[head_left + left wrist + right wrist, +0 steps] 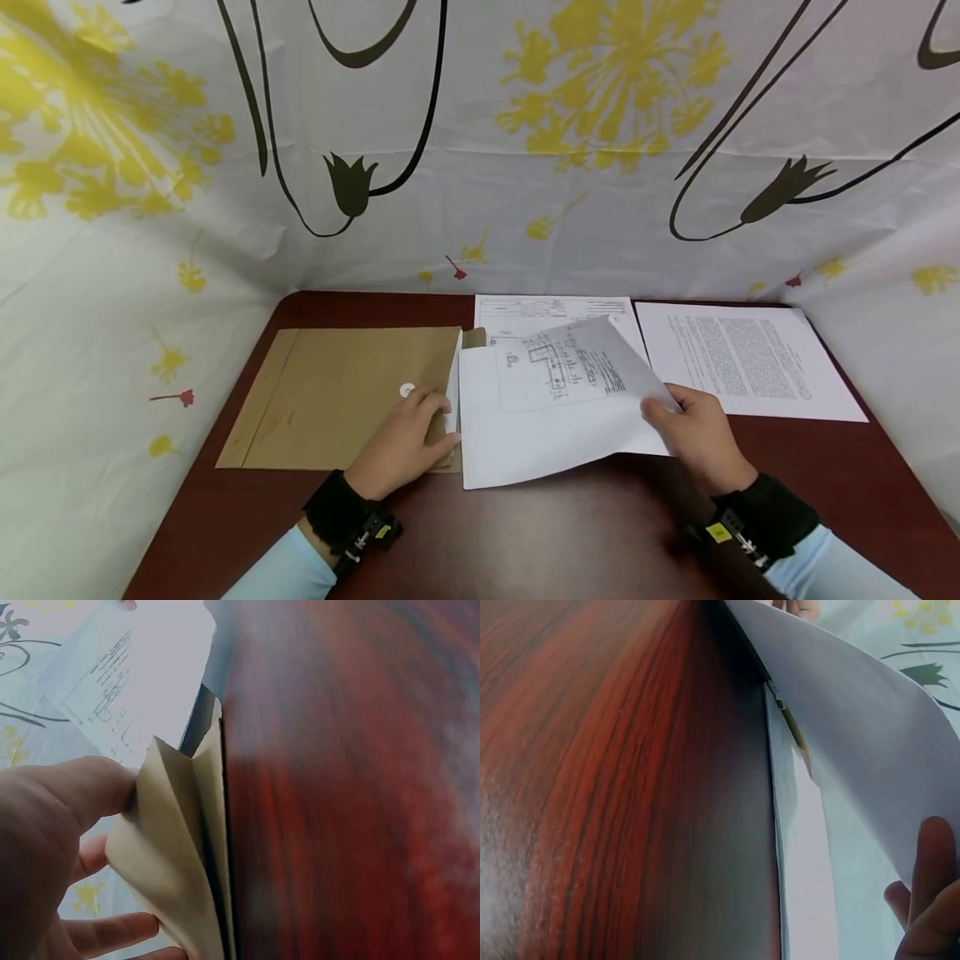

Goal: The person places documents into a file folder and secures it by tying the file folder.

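Note:
A brown paper envelope (337,367) with a white round button lies flat on the left of the table. My left hand (397,442) grips its right-hand edge. In the left wrist view the thumb is at the lifted upper layer of the envelope (169,847), whose mouth gapes. My right hand (701,429) pinches the right edge of a white sheet (551,433) printed with a technical drawing. The sheet is raised and bowed on the right, its left edge close beside the envelope's mouth. From the right wrist, the sheet (870,712) curves upward above other paper.
Behind the raised sheet lies another printed form (555,307), partly covered. A text page (750,358) in columns rests at the back right of the dark red wooden table (570,542). A patterned cloth (480,108) hangs along the back and sides.

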A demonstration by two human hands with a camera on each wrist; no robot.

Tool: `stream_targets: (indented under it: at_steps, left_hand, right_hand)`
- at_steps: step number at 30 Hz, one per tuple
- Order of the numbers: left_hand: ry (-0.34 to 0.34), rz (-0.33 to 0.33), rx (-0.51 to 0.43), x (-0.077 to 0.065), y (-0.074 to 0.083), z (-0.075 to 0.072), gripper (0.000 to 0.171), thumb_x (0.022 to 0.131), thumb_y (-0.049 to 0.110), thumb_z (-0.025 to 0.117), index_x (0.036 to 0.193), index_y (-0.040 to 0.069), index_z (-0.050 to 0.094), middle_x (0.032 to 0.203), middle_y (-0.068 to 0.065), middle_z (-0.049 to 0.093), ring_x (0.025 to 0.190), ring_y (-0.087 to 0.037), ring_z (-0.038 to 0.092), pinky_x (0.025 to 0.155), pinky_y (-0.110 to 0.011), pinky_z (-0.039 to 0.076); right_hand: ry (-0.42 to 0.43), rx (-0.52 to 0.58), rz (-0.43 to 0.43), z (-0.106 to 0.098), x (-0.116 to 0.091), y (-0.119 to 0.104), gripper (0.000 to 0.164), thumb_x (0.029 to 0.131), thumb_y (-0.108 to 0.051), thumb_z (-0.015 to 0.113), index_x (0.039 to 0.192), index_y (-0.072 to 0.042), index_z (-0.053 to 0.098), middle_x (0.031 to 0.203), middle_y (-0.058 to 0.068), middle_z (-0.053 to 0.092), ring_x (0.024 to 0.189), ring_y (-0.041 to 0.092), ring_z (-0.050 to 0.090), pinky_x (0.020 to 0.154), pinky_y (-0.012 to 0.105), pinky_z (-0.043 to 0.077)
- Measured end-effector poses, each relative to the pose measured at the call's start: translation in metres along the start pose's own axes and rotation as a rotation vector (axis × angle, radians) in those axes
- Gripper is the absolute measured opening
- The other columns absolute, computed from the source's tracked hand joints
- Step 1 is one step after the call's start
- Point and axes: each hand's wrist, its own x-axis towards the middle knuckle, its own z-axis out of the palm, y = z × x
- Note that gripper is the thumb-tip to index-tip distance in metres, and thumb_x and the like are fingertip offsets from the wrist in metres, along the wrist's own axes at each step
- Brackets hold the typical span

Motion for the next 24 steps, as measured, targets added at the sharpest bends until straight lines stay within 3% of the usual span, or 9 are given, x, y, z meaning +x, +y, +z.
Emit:
stream_targets:
  at_steps: [9,18,24]
  left_hand:
    - [-0.027,0.001,0.006,0.000,0.001,0.001,0.036,0.092,0.041,0.072,0.118,0.019,0.062,0.144,-0.012,0.050,0.133,-0.031,0.050,0.106,-0.043,0.045]
    - [-0.037,0.018,0.007,-0.004,0.004,-0.002,0.036,0.092,0.039,0.072,0.120,0.019,0.063,0.145,-0.014,0.050,0.134,-0.034,0.049,0.106,-0.047,0.044]
    - [-0.028,0.029,0.021,-0.002,0.006,-0.001,0.036,0.094,0.043,0.068,0.121,0.020,0.062,0.144,-0.012,0.051,0.132,-0.032,0.051,0.106,-0.046,0.045]
  right_hand:
    - [-0.049,0.092,0.007,0.005,0.007,0.002,0.051,0.103,-0.030,0.058,0.139,0.005,0.054,0.132,0.026,0.060,0.096,0.010,0.069,0.076,0.028,0.056]
    - [-0.022,0.116,0.033,0.011,0.020,0.007,0.057,0.103,-0.036,0.055,0.144,0.004,0.048,0.130,0.027,0.059,0.091,0.010,0.070,0.073,0.029,0.057]
    - [-0.102,0.178,-0.014,0.016,0.019,0.011,0.055,0.103,-0.035,0.056,0.145,0.000,0.045,0.120,0.017,0.067,0.092,0.016,0.073,0.073,0.034,0.059]
